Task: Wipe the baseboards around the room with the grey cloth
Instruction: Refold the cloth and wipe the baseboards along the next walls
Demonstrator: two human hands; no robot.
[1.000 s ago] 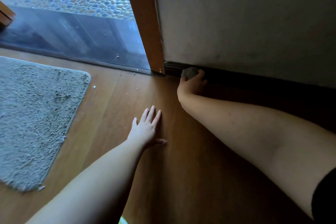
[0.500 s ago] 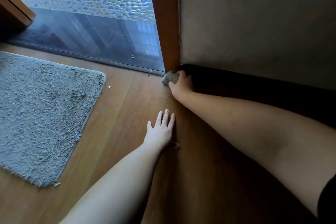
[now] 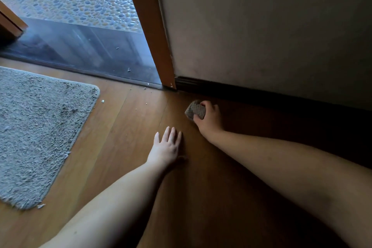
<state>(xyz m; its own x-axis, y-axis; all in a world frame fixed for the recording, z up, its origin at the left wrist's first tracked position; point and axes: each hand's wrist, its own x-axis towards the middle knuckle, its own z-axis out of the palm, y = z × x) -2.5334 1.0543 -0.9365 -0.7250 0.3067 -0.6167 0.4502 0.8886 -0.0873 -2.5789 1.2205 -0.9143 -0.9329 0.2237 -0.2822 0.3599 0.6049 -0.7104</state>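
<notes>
Here, a bunched grey cloth (image 3: 195, 109) pinched in the curled fingers (image 3: 203, 104) of the right hand (image 3: 209, 119), seemingly just off the dark baseboard (image 3: 261, 94), low over the floor (image 3: 120, 127). Left hand (image 3: 166, 148) flat, spread on the boards.

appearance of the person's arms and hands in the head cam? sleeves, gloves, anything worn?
Both forearms are bare: no gloves, watch, rings or bands visible on the left hand or right hand. No clothing shows in this frame, and no markings can be made out on either arm in the dim light.
</notes>
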